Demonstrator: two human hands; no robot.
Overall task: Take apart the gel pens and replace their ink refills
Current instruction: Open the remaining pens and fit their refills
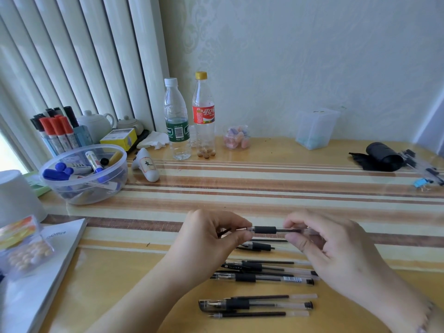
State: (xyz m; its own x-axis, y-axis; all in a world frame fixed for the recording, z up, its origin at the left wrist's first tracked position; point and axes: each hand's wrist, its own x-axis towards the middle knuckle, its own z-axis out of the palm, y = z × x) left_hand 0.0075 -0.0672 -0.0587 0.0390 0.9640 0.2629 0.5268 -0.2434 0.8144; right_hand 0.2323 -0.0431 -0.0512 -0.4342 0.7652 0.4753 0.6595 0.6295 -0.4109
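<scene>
table point(300, 188): striped, yellow-brown, under a clear cover; carried every item listed below.

book point(40, 280): white, at the near left edge, partly under a bag of small yellow pieces point(26, 253).

plastic bowl point(84, 174): clear, at the left, filled with markers. stood near a holder of red- and black-capped markers point(56, 131).

two bottles, upright, side by side at the back: water bottle point(176, 118) with white cap; soda bottle point(203, 116) with yellow cap and red label.

clear box point(314, 128): at the back right, against the wall.

black roll point(384, 156): at the far right, lying on its side.

left hand point(206, 241): fingers pressed together, pinching the tip end of the gel pen point(266, 230).

right hand point(336, 248): thumb and forefinger closed on the clear barrel of the same pen.

gel pen: held level above the table between both hands, black grip sleeve exposed in the gap.

loose pens and refills point(262, 275): laid roughly parallel on the table below the hands. nearest the viewer, a capped pen point(254, 304) between two bare refills.
</scene>
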